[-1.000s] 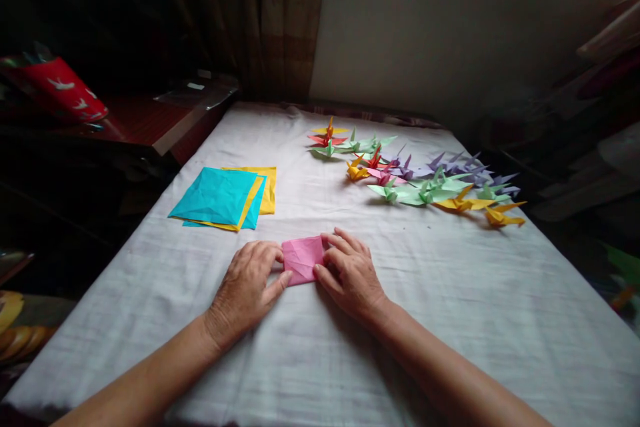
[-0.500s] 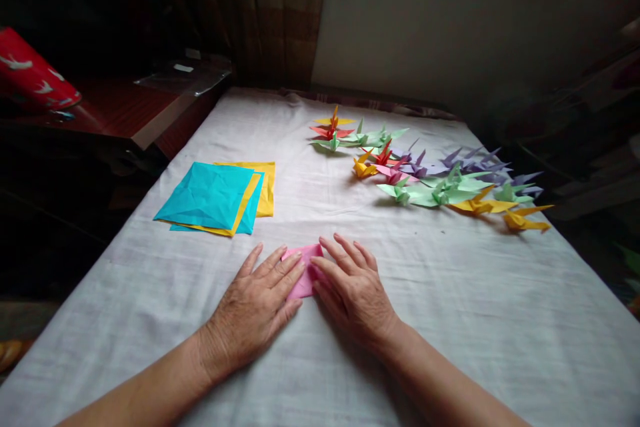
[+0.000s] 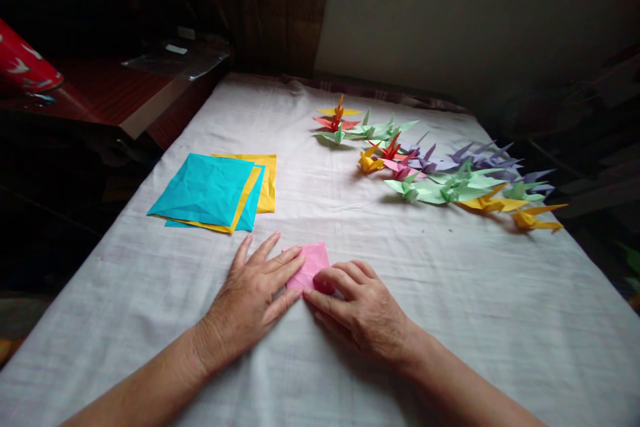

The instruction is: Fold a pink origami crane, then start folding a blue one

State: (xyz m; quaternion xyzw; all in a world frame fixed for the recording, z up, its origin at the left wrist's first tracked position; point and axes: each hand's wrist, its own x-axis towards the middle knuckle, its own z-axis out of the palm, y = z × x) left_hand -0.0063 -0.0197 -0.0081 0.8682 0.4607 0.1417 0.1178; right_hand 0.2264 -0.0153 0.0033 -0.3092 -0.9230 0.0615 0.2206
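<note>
A small pink square of folded origami paper (image 3: 311, 263) lies on the white cloth in front of me. My left hand (image 3: 250, 293) is spread flat, with its fingertips and thumb resting on the paper's left side. My right hand (image 3: 361, 303) is curled at the lower right edge, thumb and forefinger brought together at the near corner of the paper. Its fingertips cover part of that edge. Farther off to the left is a stack of turquoise paper squares (image 3: 205, 187) mixed with yellow paper squares (image 3: 269, 183).
Several folded paper cranes (image 3: 450, 183) in green, purple, yellow, red and pink stand in a group at the back right of the cloth-covered table (image 3: 450, 320). Beyond the left edge, a dark wooden surface (image 3: 100, 97) carries a red cylinder (image 3: 25, 63) and a clear plastic bag (image 3: 183, 60).
My right hand has drawn its fingers in from a flatter spread and moved down to the paper's near corner, uncovering more pink. My left hand stays on the left side. The view shifted slightly.
</note>
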